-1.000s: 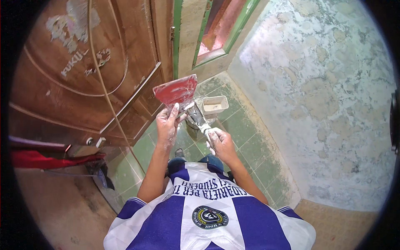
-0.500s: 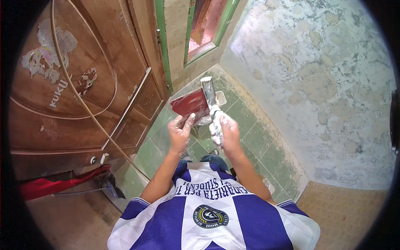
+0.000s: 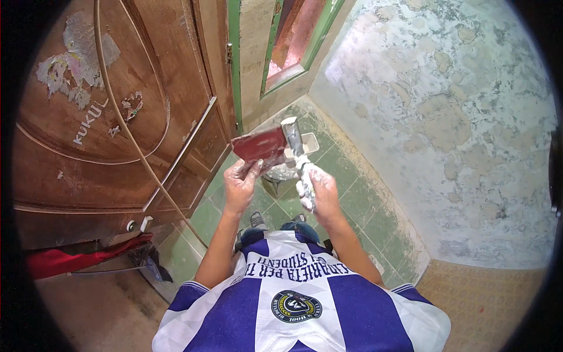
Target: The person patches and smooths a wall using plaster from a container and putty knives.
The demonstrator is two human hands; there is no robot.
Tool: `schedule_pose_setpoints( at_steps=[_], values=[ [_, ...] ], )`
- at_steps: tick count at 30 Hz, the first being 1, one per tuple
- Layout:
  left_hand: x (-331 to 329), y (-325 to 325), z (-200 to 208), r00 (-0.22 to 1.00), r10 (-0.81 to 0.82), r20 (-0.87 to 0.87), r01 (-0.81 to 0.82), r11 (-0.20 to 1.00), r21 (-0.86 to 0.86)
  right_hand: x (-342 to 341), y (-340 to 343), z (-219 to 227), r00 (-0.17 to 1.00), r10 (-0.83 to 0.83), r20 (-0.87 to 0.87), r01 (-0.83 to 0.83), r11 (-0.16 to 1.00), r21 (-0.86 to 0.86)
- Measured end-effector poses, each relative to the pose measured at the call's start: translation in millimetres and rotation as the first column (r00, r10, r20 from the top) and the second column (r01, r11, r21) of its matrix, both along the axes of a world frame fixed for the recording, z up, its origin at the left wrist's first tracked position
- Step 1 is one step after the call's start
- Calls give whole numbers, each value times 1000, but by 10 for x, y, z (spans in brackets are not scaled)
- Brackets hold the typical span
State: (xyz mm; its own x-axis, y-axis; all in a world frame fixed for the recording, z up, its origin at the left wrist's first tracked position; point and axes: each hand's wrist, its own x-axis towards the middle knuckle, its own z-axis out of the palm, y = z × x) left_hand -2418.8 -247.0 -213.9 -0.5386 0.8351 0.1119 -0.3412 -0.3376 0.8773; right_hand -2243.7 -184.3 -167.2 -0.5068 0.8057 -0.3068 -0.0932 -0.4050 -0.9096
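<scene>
- Brown door [image 3: 135, 64], cord [image 3: 136, 145] slanting across it
- Left hand [image 3: 241, 182] pinching a smeared red plate [image 3: 258, 145] above tiles [image 3: 360, 196]
- Whitened scraper [image 3: 292, 138], partly hiding a pale tub [image 3: 309, 144]
- Right hand [image 3: 321, 189] wrapped round the scraper's caked handle
- Patchy wall [image 3: 451, 126]

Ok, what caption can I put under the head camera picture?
Left hand holding a red blade, right hand gripping a smeared scraper, above green tiles.

A short-sleeved shirt [image 3: 366, 311] of broad purple and white vertical stripes bears a round dark badge [image 3: 297, 306] detailed in yellow and dark capital lettering [image 3: 293, 266]; thin pale lines trim the purple sleeve ends [image 3: 190, 287]. Blue trousers [image 3: 252, 237] and grey footwear [image 3: 258, 221] show.
</scene>
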Motion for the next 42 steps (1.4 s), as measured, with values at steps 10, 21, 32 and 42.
schedule_pose_setpoints(
  at_steps=[10,21,32,42],
  values=[
    [-109,-91,-153,992,108,-59,-114,987,-113,234,43,29,951,162,264,-217,957,194],
    [12,-226,-14,985,-21,-172,0,993,-122,54,60,199,987,64,145,-98,966,239],
    [-56,-316,-4,984,47,-172,-74,986,-151,355,-65,-30,946,86,313,-158,965,210],
    [-168,-318,-73,935,-168,-311,87,962,-257,261,28,184,911,221,348,-298,937,183]
  ],
)
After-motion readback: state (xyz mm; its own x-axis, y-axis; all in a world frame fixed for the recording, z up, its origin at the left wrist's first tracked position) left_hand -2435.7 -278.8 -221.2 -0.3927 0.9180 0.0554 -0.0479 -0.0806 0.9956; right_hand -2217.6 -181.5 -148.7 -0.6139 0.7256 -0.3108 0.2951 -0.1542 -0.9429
